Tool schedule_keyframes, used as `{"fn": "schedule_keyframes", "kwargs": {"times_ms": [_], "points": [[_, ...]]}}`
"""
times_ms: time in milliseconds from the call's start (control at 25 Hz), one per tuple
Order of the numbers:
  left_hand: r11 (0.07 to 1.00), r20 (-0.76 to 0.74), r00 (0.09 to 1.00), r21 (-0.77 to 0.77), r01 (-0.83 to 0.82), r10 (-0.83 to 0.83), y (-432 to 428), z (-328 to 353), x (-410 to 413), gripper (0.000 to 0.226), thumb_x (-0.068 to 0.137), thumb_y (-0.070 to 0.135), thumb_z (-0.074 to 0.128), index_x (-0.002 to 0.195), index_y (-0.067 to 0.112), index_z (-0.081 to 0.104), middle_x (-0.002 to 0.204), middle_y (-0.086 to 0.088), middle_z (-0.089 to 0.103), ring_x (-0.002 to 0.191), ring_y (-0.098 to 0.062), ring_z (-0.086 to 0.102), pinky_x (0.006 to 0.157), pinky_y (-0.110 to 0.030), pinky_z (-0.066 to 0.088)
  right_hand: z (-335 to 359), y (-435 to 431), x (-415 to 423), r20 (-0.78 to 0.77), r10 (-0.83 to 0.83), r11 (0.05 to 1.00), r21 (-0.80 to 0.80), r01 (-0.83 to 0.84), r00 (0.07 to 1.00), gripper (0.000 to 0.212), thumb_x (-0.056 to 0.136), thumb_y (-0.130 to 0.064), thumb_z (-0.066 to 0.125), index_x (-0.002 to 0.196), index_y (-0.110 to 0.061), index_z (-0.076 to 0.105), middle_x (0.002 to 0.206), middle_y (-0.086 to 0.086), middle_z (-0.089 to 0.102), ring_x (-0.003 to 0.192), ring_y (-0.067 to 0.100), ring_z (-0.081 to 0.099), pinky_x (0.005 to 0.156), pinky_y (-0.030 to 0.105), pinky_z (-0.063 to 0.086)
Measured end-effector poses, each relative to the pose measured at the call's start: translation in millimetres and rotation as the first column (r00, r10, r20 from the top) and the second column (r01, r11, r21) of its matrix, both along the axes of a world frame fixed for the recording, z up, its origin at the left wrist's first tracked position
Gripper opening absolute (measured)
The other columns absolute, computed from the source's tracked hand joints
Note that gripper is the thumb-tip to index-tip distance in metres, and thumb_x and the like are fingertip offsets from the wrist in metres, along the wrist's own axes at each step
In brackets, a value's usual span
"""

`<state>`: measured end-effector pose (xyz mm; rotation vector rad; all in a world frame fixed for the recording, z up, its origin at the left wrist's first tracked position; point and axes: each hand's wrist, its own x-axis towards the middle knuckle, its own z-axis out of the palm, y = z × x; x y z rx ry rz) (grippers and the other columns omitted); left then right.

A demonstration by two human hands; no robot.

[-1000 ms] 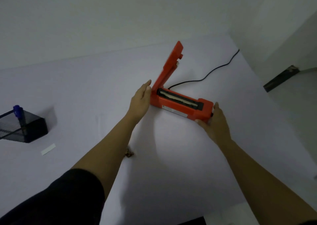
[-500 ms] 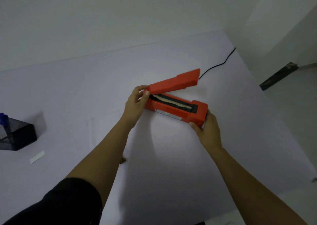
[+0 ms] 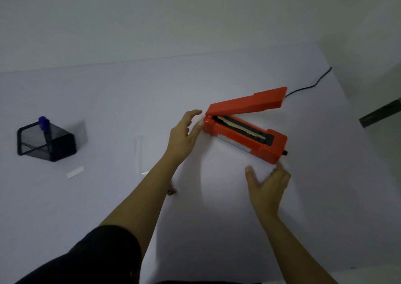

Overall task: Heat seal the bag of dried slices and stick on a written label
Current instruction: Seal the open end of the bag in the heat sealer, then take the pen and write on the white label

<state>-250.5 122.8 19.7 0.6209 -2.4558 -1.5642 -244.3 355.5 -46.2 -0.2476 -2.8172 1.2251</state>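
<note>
Head view of a white table [image 3: 217, 229] at the set-up stage. The landmark is the orange heat sealer [image 3: 245, 138], lying on the table with its long axis running from upper left to lower right. Its lid [image 3: 247, 103] is hinged at the left end and stands partly raised, so the dark sealing strip [image 3: 240, 128] in the base is exposed, presumably to accept the mouth of a bag. A black power cord [image 3: 312, 85] leaves the far side of the sealer toward the table's far right corner.

The left hand [image 3: 184, 140] sits at the sealer's hinge end, fingers [image 3: 194, 113] spread and holding nothing, the thumb tip just touching or almost touching the casing; this placement would steady the unit. The right hand [image 3: 269, 186] hovers just in front of the sealer's near right corner, below the small black knob [image 3: 284, 153], its fingers loosely spread and empty, one fingertip near the casing.

Well to the left of the sealer stands a black mesh pen holder [image 3: 46, 141] containing a blue marker [image 3: 44, 124]; a blank white label [image 3: 75, 172] lies in front of the holder. Both are kept apart from the sealer, ready for the later labelling step.

The bag of dried slices cannot be identified with certainty: a small brown object [image 3: 171, 191] shows beside the left forearm, between holder and sealer, along with faint clear-film glints that may be its plastic. Neither sealing nor labelling appears to have started.
</note>
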Motion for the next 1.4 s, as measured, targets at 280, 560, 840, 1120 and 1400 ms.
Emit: {"fn": "schedule_keyframes", "kwargs": {"times_ms": [280, 560, 840, 1120, 1400], "points": [[0.973, 0.058, 0.993, -0.211, -0.092, 0.106, -64.9, -12.0, 98.5, 0.03, 0.093, 0.03, 0.053, 0.122, 0.023, 0.057, 0.123, 0.018, 0.05, 0.125, -0.011, 0.047, 0.103, -0.034, 0.04, 2.6, -110.9, 57.4, 0.083, 0.253, 0.956, -0.172, -0.236, 0.964, 0.056, 0.084, -0.033, 0.063, 0.125, -0.002, 0.042, 0.115, 0.015, 0.048, 0.103, 0.027, 0.051, 0.083, 0.035, 0.049], [0.93, 0.327, 0.872, -0.158, -0.33, 0.365, -76.1, -44.8, 139.1, 0.052, 0.085, 0.029, 0.065, 0.13, 0.014, 0.044, 0.108, -0.01, 0.057, 0.089, -0.018, 0.055, 0.077, -0.026, 0.042, 6.8, -186.2, 40.2, 0.292, 0.534, 0.845, -0.221, -0.487, 0.793, 0.036, 0.083, -0.026, 0.066, 0.114, -0.008, 0.056, 0.09, 0.003, 0.063, 0.086, 0.022, 0.063, 0.083, 0.039, 0.052], [0.941, 0.34, 0.878, -0.091, -0.326, 0.337, -71.3, -54.5, 164.0, 0.047, 0.085, 0.017, 0.066, 0.129, 0.014, 0.048, 0.11, -0.007, 0.061, 0.092, -0.015, 0.056, 0.079, -0.019, 0.041, 13.3, -164.5, 76.0, 0.338, 0.489, 0.872, -0.156, -0.464, 0.804, 0.022, 0.083, -0.02, 0.068, 0.1, -0.008, 0.061, 0.077, -0.003, 0.059, 0.072, 0.015, 0.059, 0.066, 0.021, 0.041], [0.946, 0.228, 0.929, -0.213, -0.244, 0.291, -89.3, -41.1, 184.5, 0.048, 0.087, 0.02, 0.063, 0.131, 0.01, 0.046, 0.122, -0.011, 0.054, 0.104, -0.021, 0.055, 0.088, -0.029, 0.047, 26.5, -178.5, 76.5, 0.226, 0.47, 0.867, 0.066, -0.495, 0.853, 0.046, 0.081, -0.034, 0.066, 0.118, -0.01, 0.053, 0.11, 0.006, 0.055, 0.103, 0.022, 0.053, 0.081, 0.026, 0.04], [0.609, -0.153, 0.65, -0.244, -0.755, 0.744, -209.0, 22.2, 237.1, 0.024, 0.095, 0.015, 0.047, 0.114, 0.005, 0.058, 0.109, -0.011, 0.062, 0.089, -0.013, 0.055, 0.069, -0.001, 0.039, 72.4, -317.2, 65.8, -0.163, 0.756, 0.64, -0.019, -0.768, 0.634, 0.012, 0.089, -0.019, 0.058, 0.092, -0.012, 0.067, 0.089, 0.006, 0.066, 0.079, 0.016, 0.059, 0.072, 0.032, 0.051]]}}
